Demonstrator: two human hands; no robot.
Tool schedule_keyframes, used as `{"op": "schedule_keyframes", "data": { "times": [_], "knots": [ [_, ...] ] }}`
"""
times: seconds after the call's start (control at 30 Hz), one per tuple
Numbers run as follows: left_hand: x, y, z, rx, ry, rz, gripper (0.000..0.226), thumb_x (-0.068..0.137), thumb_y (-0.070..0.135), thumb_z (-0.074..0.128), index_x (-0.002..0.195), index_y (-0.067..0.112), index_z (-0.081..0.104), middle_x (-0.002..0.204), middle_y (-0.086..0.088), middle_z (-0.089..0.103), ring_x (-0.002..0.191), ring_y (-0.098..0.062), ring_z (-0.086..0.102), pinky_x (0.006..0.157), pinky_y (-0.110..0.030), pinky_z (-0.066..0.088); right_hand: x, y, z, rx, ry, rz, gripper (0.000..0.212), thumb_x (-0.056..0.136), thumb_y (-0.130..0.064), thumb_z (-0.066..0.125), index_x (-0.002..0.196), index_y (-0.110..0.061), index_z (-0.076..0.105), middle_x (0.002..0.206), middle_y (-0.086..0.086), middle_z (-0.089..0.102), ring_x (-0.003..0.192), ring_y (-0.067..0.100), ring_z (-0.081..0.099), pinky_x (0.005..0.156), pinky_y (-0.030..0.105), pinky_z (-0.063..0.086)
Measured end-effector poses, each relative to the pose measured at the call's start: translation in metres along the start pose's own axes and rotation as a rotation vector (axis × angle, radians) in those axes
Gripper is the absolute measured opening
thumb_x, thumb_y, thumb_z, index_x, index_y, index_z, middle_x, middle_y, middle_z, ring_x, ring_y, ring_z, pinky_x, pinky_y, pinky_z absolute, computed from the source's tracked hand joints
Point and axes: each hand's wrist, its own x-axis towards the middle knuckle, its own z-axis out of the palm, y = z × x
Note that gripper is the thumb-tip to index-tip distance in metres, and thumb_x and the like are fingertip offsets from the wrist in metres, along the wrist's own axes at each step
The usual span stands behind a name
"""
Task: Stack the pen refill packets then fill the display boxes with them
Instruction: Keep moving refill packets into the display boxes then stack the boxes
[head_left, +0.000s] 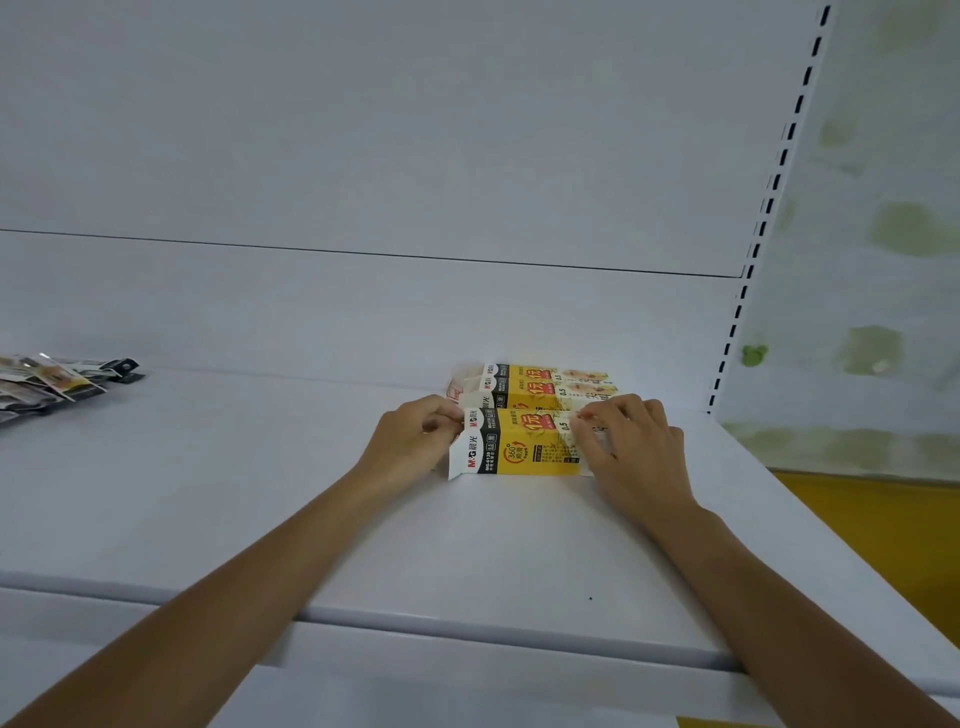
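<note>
Leftward open shelf, hands pinching box ends

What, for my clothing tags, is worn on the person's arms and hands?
Nothing that shows. The left hand and right hand are bare, with no gloves, rings, watch or bracelet. No sleeve shows on either side as far as the picture reaches.

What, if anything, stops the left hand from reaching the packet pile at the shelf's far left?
Probably nothing, so yes: only bare shelf lies between the left hand and the packet pile. It does grip the front display box, so it would have to let go first.
</note>
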Motion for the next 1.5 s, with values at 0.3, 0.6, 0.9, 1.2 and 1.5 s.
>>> {"op": "schedule_keyframes", "data": {
  "times": [0.3, 0.6, 0.9, 1.2, 1.5],
  "knots": [
    [-0.008, -0.001, -0.005, -0.058, 0.007, 0.013, 0.015, 0.087, 0.025, 0.061, 0.098, 0.019, 0.054, 0.100, 0.005, 0.068, 0.077, 0.002, 0.058, 0.057, -0.009, 0.041, -0.001, -0.002, -0.002, -0.091, -0.068, -0.088, 0.063, 0.076, -0.072, 0.043, 0.126, -0.034, 0.055, 0.127, -0.010, 0.048, 0.118, 0.015, 0.034, 0.090, 0.035, 0.029],
    [-0.024, 0.007, -0.016, 0.125, -0.046, 0.064, 0.016, 0.090, 0.032, 0.056, 0.102, 0.023, 0.053, 0.092, 0.006, 0.067, 0.071, -0.003, 0.061, 0.058, -0.020, 0.041, -0.007, -0.010, -0.025, 0.018, -0.166, -0.041, 0.048, 0.077, -0.055, 0.064, 0.118, -0.033, 0.061, 0.124, -0.009, 0.053, 0.117, 0.016, 0.037, 0.094, 0.037, 0.034],
    [-0.055, -0.017, -0.053, 0.219, -0.071, 0.180, 0.008, 0.086, 0.019, 0.063, 0.093, 0.022, 0.064, 0.098, 0.010, 0.065, 0.089, -0.004, 0.060, 0.075, -0.012, 0.042, -0.018, -0.034, -0.052, -0.072, -0.248, -0.014, 0.056, 0.069, -0.067, 0.062, 0.117, -0.037, 0.060, 0.128, -0.006, 0.054, 0.120, 0.018, 0.038, 0.098, 0.042, 0.033],
    [-0.081, -0.048, -0.190, 0.456, 0.263, 0.107, 0.045, 0.089, 0.013, 0.055, 0.132, 0.012, 0.044, 0.129, -0.007, 0.052, 0.116, -0.021, 0.050, 0.096, -0.027, 0.036, 0.009, -0.193, -0.029, 0.287, -0.083, -0.325, 0.052, 0.090, -0.031, 0.057, 0.139, -0.023, 0.041, 0.139, -0.001, 0.048, 0.129, 0.018, 0.035, 0.106, 0.032, 0.027],
    [-0.199, -0.103, -0.387, 0.608, 0.568, -0.157, 0.055, 0.082, 0.058, 0.043, 0.122, 0.025, 0.056, 0.129, 0.002, 0.055, 0.115, -0.019, 0.052, 0.102, -0.041, 0.039, -0.008, -0.455, 0.048, 0.576, -0.266, -0.675, 0.060, 0.088, -0.027, 0.059, 0.143, -0.025, 0.035, 0.137, 0.000, 0.050, 0.125, 0.018, 0.043, 0.102, 0.031, 0.036]
  ]
}}
